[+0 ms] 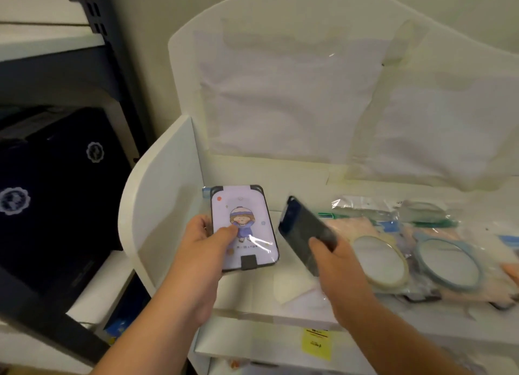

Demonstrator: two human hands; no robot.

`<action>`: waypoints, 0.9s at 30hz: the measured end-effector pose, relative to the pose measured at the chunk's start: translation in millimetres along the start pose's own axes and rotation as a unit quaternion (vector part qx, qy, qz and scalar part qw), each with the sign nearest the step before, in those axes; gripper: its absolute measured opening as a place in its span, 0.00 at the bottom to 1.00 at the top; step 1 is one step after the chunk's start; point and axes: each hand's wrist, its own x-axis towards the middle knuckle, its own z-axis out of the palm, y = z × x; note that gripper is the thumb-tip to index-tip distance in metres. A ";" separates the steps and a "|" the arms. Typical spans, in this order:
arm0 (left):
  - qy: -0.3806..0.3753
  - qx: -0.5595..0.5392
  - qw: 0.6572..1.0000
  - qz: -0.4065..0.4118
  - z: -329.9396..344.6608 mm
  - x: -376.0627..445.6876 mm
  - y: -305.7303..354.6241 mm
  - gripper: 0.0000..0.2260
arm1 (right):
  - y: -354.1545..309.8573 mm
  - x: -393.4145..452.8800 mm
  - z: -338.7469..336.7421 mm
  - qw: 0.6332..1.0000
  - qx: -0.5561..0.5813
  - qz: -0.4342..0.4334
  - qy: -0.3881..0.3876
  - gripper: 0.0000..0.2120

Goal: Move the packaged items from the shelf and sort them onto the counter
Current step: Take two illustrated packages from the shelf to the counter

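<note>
So my left hand [203,235] pinched the cartoon-print pkg [243,227] at frame center, w/ my right hand [334,258] gripping a dark pkg [307,232] beside it; the white shelf [280,298] held bagged mirrors [421,259] at right.

left hand [206,235]: bare, sleeveless | right hand [334,262]: bare, sleeveless
</note>
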 end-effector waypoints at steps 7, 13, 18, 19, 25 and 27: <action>-0.075 -0.010 0.997 0.004 56.7 -31.5 11.9 0.07 | -2.6 -10.6 -81.9 0.883 0.453 0.120 0.015 0.14; -0.150 -0.008 0.988 -0.040 141.4 -74.1 -1.3 0.07 | 3.3 -57.8 -181.4 0.822 0.566 0.051 0.042 0.15; -0.196 -0.006 0.978 -0.066 221.0 -134.1 -18.2 0.05 | 13.4 -112.9 -278.0 0.808 0.584 0.016 0.073 0.15; -0.204 -0.003 0.977 -0.068 237.2 -148.1 -21.6 0.05 | 16.4 -124.0 -297.8 0.810 0.582 0.005 0.073 0.15; -0.247 0.002 0.967 -0.062 333.4 -237.7 -45.8 0.05 | 36.8 -179.1 -418.7 0.813 0.574 -0.043 0.087 0.17; -0.269 0.009 0.961 -0.062 364.7 -264.9 -55.4 0.05 | 44.9 -192.8 -455.7 0.816 0.567 -0.051 0.101 0.16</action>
